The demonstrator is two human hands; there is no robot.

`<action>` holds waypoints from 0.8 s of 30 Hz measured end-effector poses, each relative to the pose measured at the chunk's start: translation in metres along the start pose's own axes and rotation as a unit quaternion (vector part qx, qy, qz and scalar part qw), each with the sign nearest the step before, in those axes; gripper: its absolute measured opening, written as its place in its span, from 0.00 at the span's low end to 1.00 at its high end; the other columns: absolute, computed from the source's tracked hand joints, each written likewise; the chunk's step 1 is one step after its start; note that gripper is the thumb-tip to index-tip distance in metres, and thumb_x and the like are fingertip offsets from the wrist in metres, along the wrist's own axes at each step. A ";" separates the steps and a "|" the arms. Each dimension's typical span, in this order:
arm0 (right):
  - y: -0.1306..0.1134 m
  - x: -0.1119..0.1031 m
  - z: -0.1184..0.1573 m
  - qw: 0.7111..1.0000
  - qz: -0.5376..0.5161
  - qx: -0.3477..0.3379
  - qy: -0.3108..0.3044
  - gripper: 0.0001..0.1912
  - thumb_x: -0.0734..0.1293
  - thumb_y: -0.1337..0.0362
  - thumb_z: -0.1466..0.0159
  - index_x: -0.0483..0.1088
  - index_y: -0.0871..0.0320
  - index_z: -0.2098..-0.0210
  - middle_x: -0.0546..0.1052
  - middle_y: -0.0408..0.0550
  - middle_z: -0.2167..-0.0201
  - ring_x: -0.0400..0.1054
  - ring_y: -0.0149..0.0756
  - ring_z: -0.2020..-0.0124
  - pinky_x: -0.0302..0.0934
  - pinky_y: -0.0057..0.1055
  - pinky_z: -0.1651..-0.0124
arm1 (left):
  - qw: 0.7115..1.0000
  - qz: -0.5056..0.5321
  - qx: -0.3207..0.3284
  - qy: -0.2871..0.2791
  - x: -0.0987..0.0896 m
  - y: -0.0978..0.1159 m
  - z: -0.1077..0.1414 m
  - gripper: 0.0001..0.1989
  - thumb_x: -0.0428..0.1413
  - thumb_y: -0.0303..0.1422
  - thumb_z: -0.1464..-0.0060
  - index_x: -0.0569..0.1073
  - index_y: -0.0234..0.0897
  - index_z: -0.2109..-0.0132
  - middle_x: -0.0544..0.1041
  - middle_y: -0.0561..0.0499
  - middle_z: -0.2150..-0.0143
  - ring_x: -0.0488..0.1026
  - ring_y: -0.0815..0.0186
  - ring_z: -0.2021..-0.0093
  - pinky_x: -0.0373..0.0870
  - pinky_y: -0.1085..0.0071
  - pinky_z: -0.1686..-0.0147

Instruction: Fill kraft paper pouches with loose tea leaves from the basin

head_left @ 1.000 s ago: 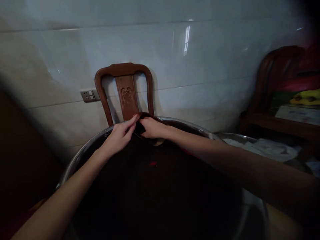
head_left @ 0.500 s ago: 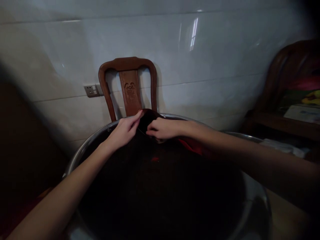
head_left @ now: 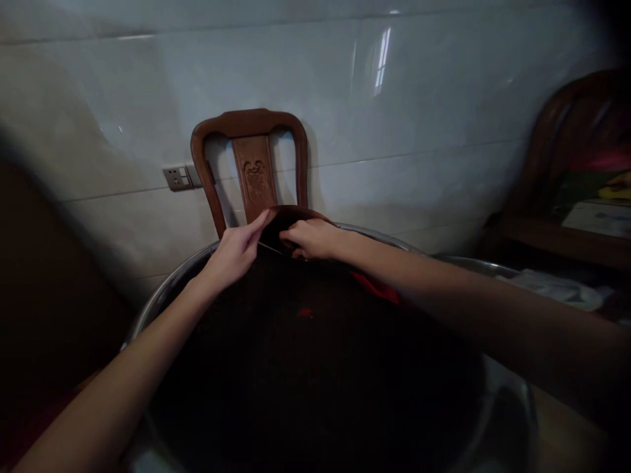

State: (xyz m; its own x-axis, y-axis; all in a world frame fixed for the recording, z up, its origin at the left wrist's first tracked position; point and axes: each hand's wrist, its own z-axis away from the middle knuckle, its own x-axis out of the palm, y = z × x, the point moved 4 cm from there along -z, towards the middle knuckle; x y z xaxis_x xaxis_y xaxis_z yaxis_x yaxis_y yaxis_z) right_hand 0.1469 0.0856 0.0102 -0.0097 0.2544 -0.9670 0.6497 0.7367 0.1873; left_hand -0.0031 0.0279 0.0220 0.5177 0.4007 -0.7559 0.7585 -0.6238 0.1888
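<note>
A dark brown piece (head_left: 296,211), perhaps the edge of a bag or cover, stands raised at the far side of a round dark table (head_left: 315,381) with a shiny metal rim. My left hand (head_left: 237,248) pinches its left edge between thumb and fingers. My right hand (head_left: 311,239) has its fingers curled inside the raised opening; what they hold, if anything, is hidden. Under my right forearm lies a red thing (head_left: 375,288). A small red spot (head_left: 305,313) shows on the dark surface.
Behind the table stands a carved wooden chair (head_left: 256,174) against the tiled wall, beside a socket (head_left: 177,178). On the right are a white plastic bag (head_left: 557,288) and another wooden chair (head_left: 547,141) with things on it.
My left hand has moved a little left and up with the edge, and the opening is wider. My right hand has also shifted slightly left and up.
</note>
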 end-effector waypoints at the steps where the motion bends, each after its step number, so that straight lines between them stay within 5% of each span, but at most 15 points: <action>1: 0.001 -0.004 -0.002 1.000 -0.013 -0.001 0.009 0.14 0.69 0.63 0.45 0.69 0.60 0.60 0.73 0.52 0.63 0.66 0.38 0.66 0.52 0.32 0.70 | 1.000 0.000 -0.005 0.005 -0.002 -0.003 0.000 0.22 0.44 0.28 0.37 0.60 0.37 0.36 0.69 0.48 0.42 0.72 0.62 0.47 0.67 0.66 0.46; 6: -0.009 -0.034 0.008 0.983 -0.146 -0.085 0.076 0.16 0.63 0.53 0.37 0.70 0.61 0.64 0.72 0.47 0.70 0.63 0.30 0.70 0.55 0.30 0.66 | 0.998 0.029 -0.030 0.036 -0.014 -0.019 -0.001 0.24 0.44 0.22 0.42 0.66 0.37 0.40 0.68 0.50 0.42 0.67 0.63 0.42 0.62 0.64 0.40; 9: -0.013 -0.042 0.023 0.983 -0.099 -0.133 0.083 0.23 0.63 0.45 0.40 0.70 0.60 0.66 0.71 0.47 0.71 0.63 0.32 0.69 0.55 0.32 0.66 | 0.996 0.039 -0.060 0.059 -0.021 -0.025 0.000 0.23 0.45 0.20 0.45 0.71 0.36 0.45 0.72 0.49 0.45 0.70 0.61 0.45 0.64 0.61 0.41; 13: -0.001 -0.035 0.031 0.990 0.035 -0.121 0.061 0.07 0.66 0.62 0.41 0.73 0.58 0.67 0.72 0.51 0.66 0.63 0.38 0.62 0.55 0.34 0.64 | 0.993 0.012 -0.090 0.068 -0.024 -0.026 0.000 0.23 0.46 0.19 0.48 0.74 0.33 0.48 0.77 0.45 0.52 0.76 0.57 0.52 0.72 0.60 0.50; 16: 0.015 -0.034 0.025 0.990 0.053 -0.063 0.110 0.11 0.60 0.73 0.40 0.73 0.60 0.65 0.72 0.53 0.64 0.64 0.38 0.60 0.56 0.34 0.61 | 0.995 -0.006 -0.075 0.067 -0.024 -0.021 0.000 0.24 0.46 0.18 0.51 0.75 0.35 0.49 0.77 0.46 0.52 0.76 0.57 0.53 0.73 0.61 0.52; 20: 0.033 -0.035 0.013 0.984 0.012 -0.044 0.170 0.11 0.59 0.73 0.40 0.72 0.61 0.61 0.72 0.53 0.61 0.65 0.37 0.59 0.59 0.34 0.59 | 0.997 -0.039 -0.054 0.026 -0.023 -0.011 0.000 0.27 0.46 0.17 0.51 0.74 0.40 0.48 0.78 0.48 0.53 0.77 0.58 0.56 0.73 0.61 0.57; 24: 0.048 -0.026 0.011 0.976 -0.052 -0.086 0.194 0.11 0.61 0.70 0.40 0.72 0.60 0.60 0.73 0.51 0.62 0.66 0.37 0.58 0.60 0.35 0.53 | 0.999 -0.027 -0.027 -0.020 -0.020 0.000 0.000 0.22 0.45 0.24 0.41 0.69 0.42 0.42 0.74 0.49 0.47 0.74 0.61 0.50 0.70 0.61 0.51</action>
State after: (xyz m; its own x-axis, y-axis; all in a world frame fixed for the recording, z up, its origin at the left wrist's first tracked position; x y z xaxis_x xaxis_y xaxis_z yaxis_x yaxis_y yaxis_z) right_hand 0.1871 0.1073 0.0429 -0.3776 0.3668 -0.8502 0.4935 0.8566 0.1505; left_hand -0.0137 0.0200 0.0376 0.4604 0.4039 -0.7905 0.8050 -0.5653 0.1801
